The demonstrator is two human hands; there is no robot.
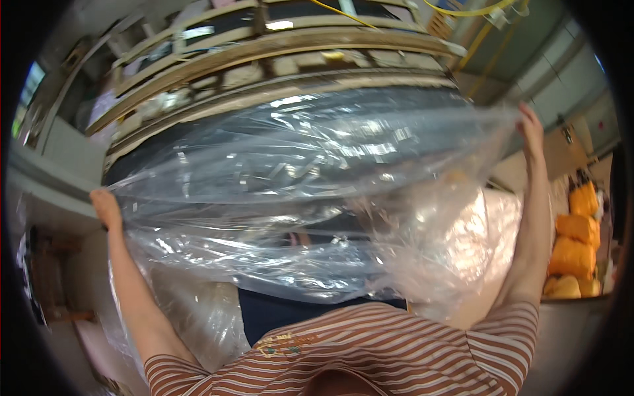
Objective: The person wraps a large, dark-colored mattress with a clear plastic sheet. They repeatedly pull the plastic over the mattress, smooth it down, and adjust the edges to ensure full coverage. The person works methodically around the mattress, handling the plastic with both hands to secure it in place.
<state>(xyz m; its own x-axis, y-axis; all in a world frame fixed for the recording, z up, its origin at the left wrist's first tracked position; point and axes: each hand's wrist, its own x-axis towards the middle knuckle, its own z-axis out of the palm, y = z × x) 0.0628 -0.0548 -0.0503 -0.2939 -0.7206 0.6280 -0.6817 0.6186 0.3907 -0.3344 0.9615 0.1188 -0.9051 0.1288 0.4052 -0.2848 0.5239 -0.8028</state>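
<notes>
On the far right we see orange packages (pixel 576 244), soft and rounded, stacked in 1 column beside a pale wall. Behind the sheet stand wooden shelves (pixel 277 46) with flat pale items on them.

We hold a large clear plastic bag (pixel 297 191) stretched wide in front of us. Our left hand (pixel 105 206) has its fingers closed on the left edge of the bag. Our right hand (pixel 532 131) is raised higher and pinches the right edge; its fingers are mostly hidden by the plastic. The long axis of the bag runs left to right, rising a little toward the right.
</notes>
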